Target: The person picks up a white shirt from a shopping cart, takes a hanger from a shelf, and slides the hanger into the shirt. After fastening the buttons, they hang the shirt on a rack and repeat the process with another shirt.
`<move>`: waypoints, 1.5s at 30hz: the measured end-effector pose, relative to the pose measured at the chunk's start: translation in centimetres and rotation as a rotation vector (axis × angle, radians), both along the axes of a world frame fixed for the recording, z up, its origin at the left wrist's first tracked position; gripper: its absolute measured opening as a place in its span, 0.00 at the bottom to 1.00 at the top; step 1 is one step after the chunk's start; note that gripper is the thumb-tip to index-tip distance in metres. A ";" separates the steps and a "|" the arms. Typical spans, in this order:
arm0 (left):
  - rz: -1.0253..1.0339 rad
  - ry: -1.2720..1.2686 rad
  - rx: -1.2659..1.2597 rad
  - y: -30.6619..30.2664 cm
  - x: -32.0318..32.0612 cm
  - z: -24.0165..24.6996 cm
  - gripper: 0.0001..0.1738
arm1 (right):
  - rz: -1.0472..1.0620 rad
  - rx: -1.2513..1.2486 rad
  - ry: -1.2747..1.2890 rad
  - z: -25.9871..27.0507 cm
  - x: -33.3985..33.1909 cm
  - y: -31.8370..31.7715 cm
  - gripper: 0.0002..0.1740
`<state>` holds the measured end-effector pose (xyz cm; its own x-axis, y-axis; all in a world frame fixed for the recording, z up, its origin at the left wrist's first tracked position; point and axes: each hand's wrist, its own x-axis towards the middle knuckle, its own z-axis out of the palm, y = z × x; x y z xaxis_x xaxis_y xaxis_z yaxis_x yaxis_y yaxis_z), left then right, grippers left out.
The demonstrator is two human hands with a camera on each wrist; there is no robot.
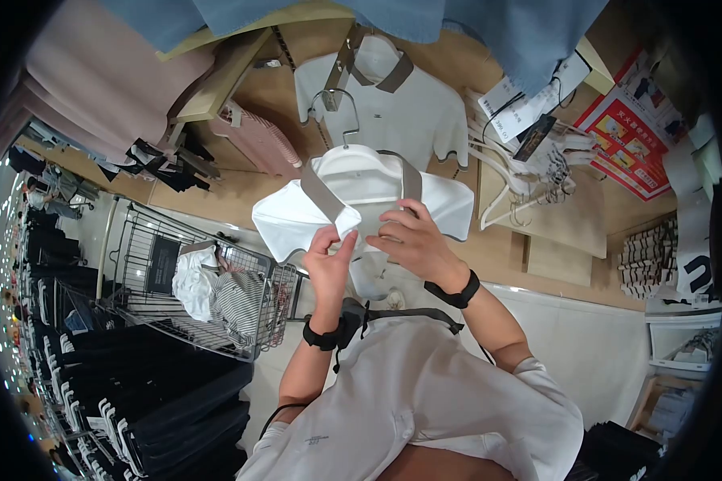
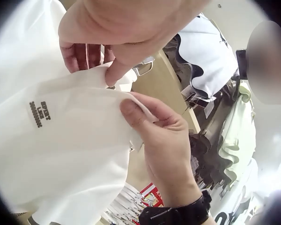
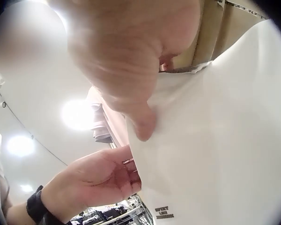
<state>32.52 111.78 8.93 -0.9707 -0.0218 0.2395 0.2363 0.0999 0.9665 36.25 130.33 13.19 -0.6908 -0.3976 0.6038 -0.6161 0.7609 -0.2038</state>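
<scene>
A white shirt with a grey-brown collar hangs on a white hanger, whose metal hook rises above it. The left hand pinches the shirt's front edge near the collar tip. Beside it, the right hand grips the fabric, its fingers bent. In the left wrist view, the right hand has its thumb on the white cloth and fingers behind, while the left hand holds the edge above. Small dark lettering marks the cloth in the right wrist view.
Another white shirt hangs behind. Empty hangers and a red sign are at the right. A wire cart holding clothes stands at the left, above racked dark trousers. Pink garments hang upper left.
</scene>
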 end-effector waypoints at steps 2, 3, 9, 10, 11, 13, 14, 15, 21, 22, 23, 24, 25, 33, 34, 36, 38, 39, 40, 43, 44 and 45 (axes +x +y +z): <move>-0.018 0.011 -0.067 0.2 0.3 0.1 0.07 | 0.032 -0.036 -0.004 0.1 -0.2 -0.6 0.11; -0.017 0.012 -0.067 0.2 0.4 0.5 0.07 | 0.061 -0.072 -0.014 0.1 -0.2 -0.8 0.11; -0.110 -0.180 -0.004 0.2 1.5 2.1 0.06 | 0.048 -0.164 -0.063 -0.6 -0.9 -0.6 0.11; -0.124 -0.132 -0.037 0.3 1.6 2.1 0.06 | 0.051 -0.163 -0.061 -0.5 -0.9 -0.6 0.11; -0.137 -0.084 -0.069 0.3 1.7 2.1 0.05 | 0.057 -0.175 -0.072 -0.5 -0.9 -0.5 0.12; -0.142 -0.082 -0.138 0.1 1.8 2.2 0.06 | 0.063 -0.186 -0.081 -0.4 -1.0 -0.5 0.13; -0.151 -0.083 -0.208 0.1 1.8 2.2 0.06 | 0.059 -0.197 -0.080 -0.3 -1.0 -0.5 0.15; -0.151 -0.082 -0.206 0.2 1.8 2.3 0.06 | 0.056 -0.207 -0.078 -0.3 -1.0 -0.4 0.16; -0.159 0.045 -0.277 0.6 1.9 3.2 0.05 | 0.041 -0.227 -0.077 0.0 -1.0 0.0 0.18; -0.163 0.096 -0.287 0.7 1.9 3.5 0.05 | 0.042 -0.227 -0.077 0.1 -1.1 0.1 0.18; -0.168 0.148 -0.297 0.8 1.8 3.6 0.05 | 0.033 -0.232 -0.068 0.1 -1.2 0.2 0.18; -0.168 0.147 -0.297 0.8 1.9 3.5 0.05 | 0.025 -0.239 -0.059 0.0 -1.2 0.3 0.18; -0.166 0.173 -0.325 0.8 1.9 3.5 0.05 | 0.025 -0.239 -0.059 0.1 -1.2 0.3 0.18; -0.182 0.219 -0.379 1.3 1.8 3.4 0.06 | -0.054 -0.182 -0.069 0.9 -1.3 1.2 0.16; -0.182 0.237 -0.371 1.4 1.7 3.5 0.06 | -0.055 -0.180 -0.068 0.9 -1.3 1.2 0.16; -0.182 0.255 -0.363 1.2 1.7 3.4 0.05 | -0.064 -0.173 -0.109 0.9 -1.3 1.2 0.16; -0.210 0.243 -0.375 1.2 1.5 2.9 0.04 | -0.062 -0.150 -0.095 1.1 -1.4 1.4 0.16; -0.214 0.242 -0.373 1.2 1.7 2.7 0.04 | -0.054 -0.132 -0.089 1.1 -1.4 1.4 0.16; -0.198 0.165 -0.362 1.2 1.8 2.6 0.03 | -0.059 -0.131 -0.085 1.1 -1.5 1.4 0.16; -0.162 0.078 -0.354 0.9 1.4 1.8 0.03 | -0.069 -0.097 -0.024 1.2 -1.5 1.9 0.16; -0.135 0.069 -0.362 0.6 1.1 1.7 0.03 | -0.070 -0.103 0.005 1.5 -1.6 2.4 0.15; -0.124 0.079 -0.328 0.4 0.9 1.8 0.04 | -0.069 -0.111 0.032 1.7 -1.6 2.7 0.14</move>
<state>33.46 112.23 10.70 -0.9392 0.1858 0.2888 0.3391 0.3678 0.8659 34.67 133.01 14.93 -0.6940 -0.2788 0.6638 -0.5702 0.7757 -0.2704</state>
